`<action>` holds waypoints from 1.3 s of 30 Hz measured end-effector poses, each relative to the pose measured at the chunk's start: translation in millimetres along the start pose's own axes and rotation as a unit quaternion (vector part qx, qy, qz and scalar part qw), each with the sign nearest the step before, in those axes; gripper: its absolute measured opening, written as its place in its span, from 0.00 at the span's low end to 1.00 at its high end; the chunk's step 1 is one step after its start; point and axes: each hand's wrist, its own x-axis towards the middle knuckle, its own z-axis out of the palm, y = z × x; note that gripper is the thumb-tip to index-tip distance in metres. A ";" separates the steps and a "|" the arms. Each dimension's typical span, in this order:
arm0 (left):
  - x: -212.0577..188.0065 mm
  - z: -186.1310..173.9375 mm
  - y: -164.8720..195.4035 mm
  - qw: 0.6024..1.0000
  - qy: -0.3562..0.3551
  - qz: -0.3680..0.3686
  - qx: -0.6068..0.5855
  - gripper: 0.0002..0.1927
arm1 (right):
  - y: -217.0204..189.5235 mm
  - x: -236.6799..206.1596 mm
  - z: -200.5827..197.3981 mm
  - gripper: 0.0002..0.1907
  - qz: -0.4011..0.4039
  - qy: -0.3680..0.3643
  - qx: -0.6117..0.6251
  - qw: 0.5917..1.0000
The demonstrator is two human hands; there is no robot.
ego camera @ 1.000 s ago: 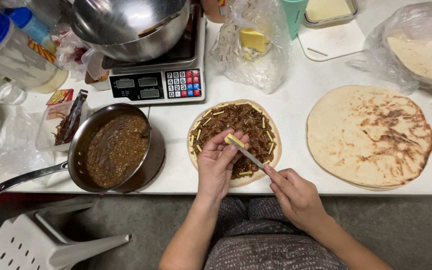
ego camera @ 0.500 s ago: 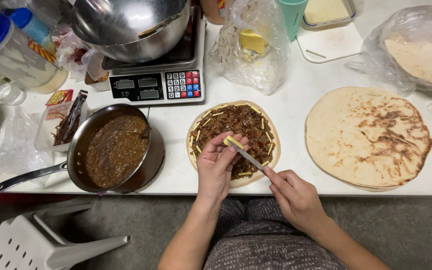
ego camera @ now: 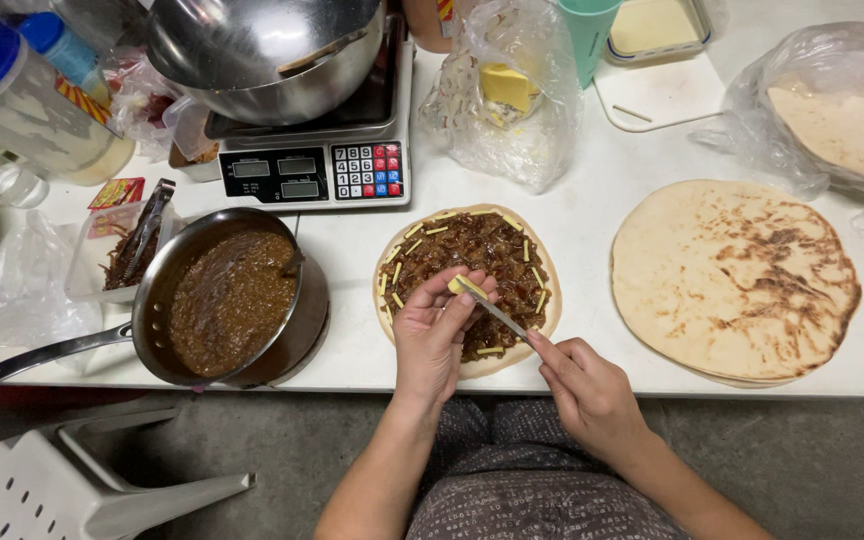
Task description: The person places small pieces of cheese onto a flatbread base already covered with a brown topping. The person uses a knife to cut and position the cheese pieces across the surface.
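A small flatbread (ego camera: 467, 288) spread with dark brown filling and strewn with yellow cheese sticks lies on the white table, just in front of me. My left hand (ego camera: 435, 335) hovers over its near side and pinches a small yellow piece of cheese (ego camera: 459, 285) at the fingertips. My right hand (ego camera: 587, 395) grips the handle of a thin knife (ego camera: 492, 307), whose blade tip rests against that cheese piece.
A steel pan of brown filling (ego camera: 227, 298) sits to the left. Behind stand a scale (ego camera: 317, 170) bearing a steel bowl (ego camera: 267, 45) and a bag with cheese (ego camera: 507, 90). A large plain flatbread (ego camera: 732, 280) lies right. A white chair (ego camera: 82, 490) is below left.
Both hands stay over the topped flatbread with only a slight shift; the knife remains against the cheese piece.
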 end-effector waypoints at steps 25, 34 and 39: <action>5.1 -24.6 15.5 0.978 -0.013 -0.150 -0.142 0.20 | 37.0 -15.0 11.0 0.25 0.241 -0.135 0.330 0.903; -12.4 -40.1 18.0 0.984 0.005 -0.177 -0.034 0.18 | 49.4 -24.2 9.4 0.30 0.414 -0.229 0.618 0.627; -18.6 -48.5 14.7 0.983 0.034 -0.179 0.001 0.13 | 50.3 -25.8 11.2 0.30 0.428 -0.233 0.620 0.614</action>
